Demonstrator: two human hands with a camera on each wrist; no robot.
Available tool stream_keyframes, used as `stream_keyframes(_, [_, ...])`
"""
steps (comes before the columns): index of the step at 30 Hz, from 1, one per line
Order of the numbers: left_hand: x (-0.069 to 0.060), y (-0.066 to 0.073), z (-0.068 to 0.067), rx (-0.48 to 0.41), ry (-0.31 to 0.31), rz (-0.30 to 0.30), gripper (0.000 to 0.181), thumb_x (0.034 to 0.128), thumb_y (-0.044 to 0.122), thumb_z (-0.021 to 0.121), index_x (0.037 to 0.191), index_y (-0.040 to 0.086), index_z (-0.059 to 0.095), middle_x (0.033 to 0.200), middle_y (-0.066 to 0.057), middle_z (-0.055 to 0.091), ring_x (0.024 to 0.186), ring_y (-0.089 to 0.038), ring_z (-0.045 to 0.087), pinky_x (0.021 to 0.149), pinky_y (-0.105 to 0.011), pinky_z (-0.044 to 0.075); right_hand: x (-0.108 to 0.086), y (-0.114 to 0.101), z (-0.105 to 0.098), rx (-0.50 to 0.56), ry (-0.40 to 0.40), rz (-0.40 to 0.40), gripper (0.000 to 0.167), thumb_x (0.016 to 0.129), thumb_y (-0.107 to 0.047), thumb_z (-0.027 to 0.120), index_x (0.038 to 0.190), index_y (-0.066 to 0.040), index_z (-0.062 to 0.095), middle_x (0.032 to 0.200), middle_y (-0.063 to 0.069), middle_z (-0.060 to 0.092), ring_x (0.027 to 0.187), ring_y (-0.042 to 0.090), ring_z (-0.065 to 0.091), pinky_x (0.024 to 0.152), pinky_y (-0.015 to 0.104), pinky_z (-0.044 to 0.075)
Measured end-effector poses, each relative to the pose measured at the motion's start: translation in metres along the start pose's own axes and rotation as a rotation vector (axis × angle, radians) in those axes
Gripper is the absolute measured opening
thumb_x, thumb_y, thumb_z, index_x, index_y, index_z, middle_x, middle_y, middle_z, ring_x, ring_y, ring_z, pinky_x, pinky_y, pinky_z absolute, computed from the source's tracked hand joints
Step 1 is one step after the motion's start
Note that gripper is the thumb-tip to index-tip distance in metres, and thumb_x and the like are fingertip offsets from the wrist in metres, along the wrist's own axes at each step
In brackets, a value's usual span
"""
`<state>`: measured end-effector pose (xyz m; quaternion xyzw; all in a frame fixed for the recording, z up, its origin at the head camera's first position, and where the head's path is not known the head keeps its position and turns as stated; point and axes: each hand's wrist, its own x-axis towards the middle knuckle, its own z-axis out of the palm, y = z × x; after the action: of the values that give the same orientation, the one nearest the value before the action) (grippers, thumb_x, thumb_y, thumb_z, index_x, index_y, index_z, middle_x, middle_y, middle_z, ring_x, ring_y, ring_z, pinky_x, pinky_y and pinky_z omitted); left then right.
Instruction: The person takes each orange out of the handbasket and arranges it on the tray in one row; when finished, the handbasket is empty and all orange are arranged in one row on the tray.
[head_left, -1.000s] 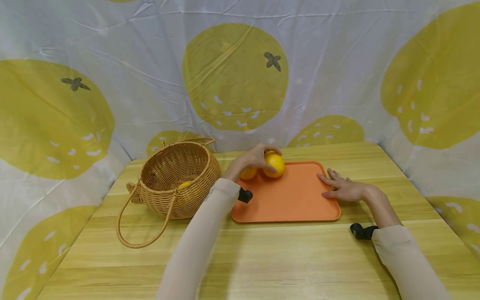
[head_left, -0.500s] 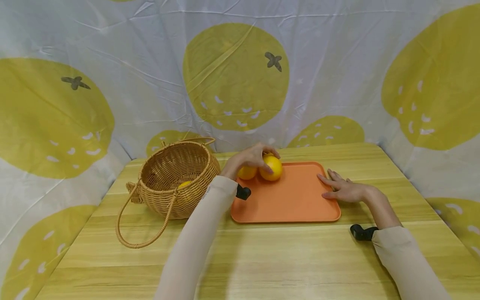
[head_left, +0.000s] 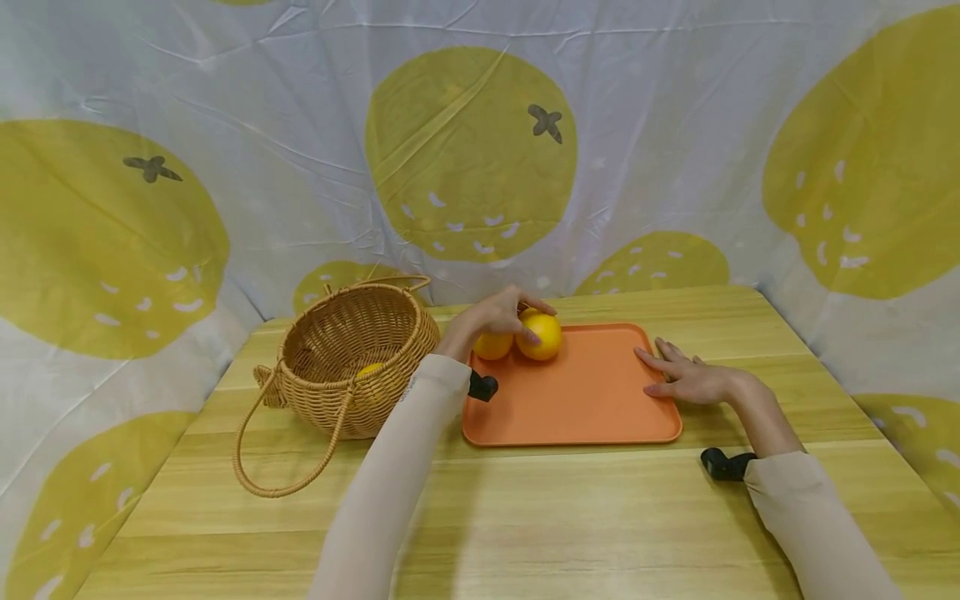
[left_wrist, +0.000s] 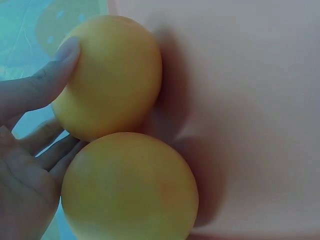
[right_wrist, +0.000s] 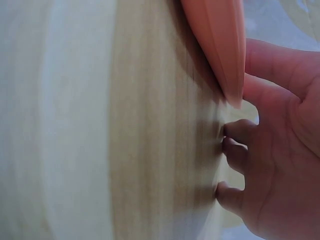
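Observation:
My left hand [head_left: 497, 317] reaches over the far left of the orange tray [head_left: 577, 400] and holds an orange [head_left: 542, 337]. In the left wrist view the thumb presses one side of that orange [left_wrist: 112, 80], with the other fingers behind it. A second orange [head_left: 492, 345] lies close beside it on the tray, partly hidden by the hand; the two look in contact in the left wrist view. My right hand [head_left: 693, 377] rests at the tray's right edge with fingers spread. In the right wrist view some fingertips touch the table beside the tray rim [right_wrist: 220, 45].
A wicker basket [head_left: 405, 387] stands left of the tray, its near handle [head_left: 247, 475] hanging down to the table. One yellow-orange fruit [head_left: 370, 368] shows inside it. A fruit-printed curtain [head_left: 645, 150] hangs behind the wooden table [head_left: 585, 525].
My left hand and its orange have shifted slightly left, closer to the second orange. The right hand, the tray and the basket have hardly moved.

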<state>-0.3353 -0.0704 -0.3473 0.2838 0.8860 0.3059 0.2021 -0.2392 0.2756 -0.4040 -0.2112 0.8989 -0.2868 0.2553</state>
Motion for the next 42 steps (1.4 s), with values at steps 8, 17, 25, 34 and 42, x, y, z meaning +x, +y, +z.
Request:
stream_keyframes(8, [-0.0001,-0.0008,0.0002,0.01,0.001,0.007,0.06,0.0857,0.011,0.085,0.143,0.015,0.065,0.153,-0.012,0.056,0.144,-0.031,0.047,0.116,-0.041,0.043,0.0006,-0.002,-0.0005,-0.004,0.0,0.001,0.086,0.105,-0.038,0.06,0.164,0.002,0.012,0.165,0.037,-0.016,0.153,0.056,-0.019,0.115,0.077,-0.013])
stream_keyframes(17, [0.0007,0.0033,0.0006,0.05,-0.004,-0.011,0.059,0.0879,0.013,0.083,0.144,0.018,0.064,0.152,-0.01,0.057,0.143,-0.026,0.048,0.114,-0.038,0.044,0.0014,0.0004,-0.0008,-0.001,-0.004,0.004,0.087,0.105,-0.038,0.06,0.164,0.002,0.011,0.166,0.037,-0.017,0.153,0.056,-0.019,0.115,0.077,-0.013])
stream_keyframes(25, [0.0014,0.0057,0.0005,0.05,-0.014,-0.026,0.058,0.0884,0.013,0.083,0.143,0.019,0.064,0.153,-0.008,0.057,0.146,-0.026,0.045,0.115,-0.037,0.044,0.0011,0.0015,-0.0006,0.001,-0.003,0.001,0.087,0.104,-0.038,0.06,0.164,0.002,0.011,0.166,0.037,-0.017,0.152,0.056,-0.019,0.115,0.077,-0.013])
stream_keyframes(34, [0.0041,0.0024,-0.0014,0.114,-0.048,0.03,0.06,0.0902,0.017,0.081,0.147,0.015,0.061,0.151,-0.008,0.059,0.146,-0.028,0.046,0.122,-0.04,0.037,0.0002,0.0018,-0.0013,0.01,-0.007,-0.002,0.088,0.104,-0.039,0.06,0.164,0.002,0.011,0.165,0.037,-0.018,0.152,0.056,-0.02,0.115,0.077,-0.013])
stream_keyframes(42, [0.0024,0.0028,-0.0033,0.094,-0.074,0.066,0.062,0.09,0.016,0.082,0.148,0.013,0.06,0.153,-0.008,0.057,0.149,-0.029,0.043,0.125,-0.041,0.033,0.0005,0.0032,-0.0007,0.027,-0.005,-0.017,0.089,0.105,-0.042,0.058,0.164,0.003,0.009,0.165,0.036,-0.02,0.152,0.056,-0.022,0.114,0.077,-0.015])
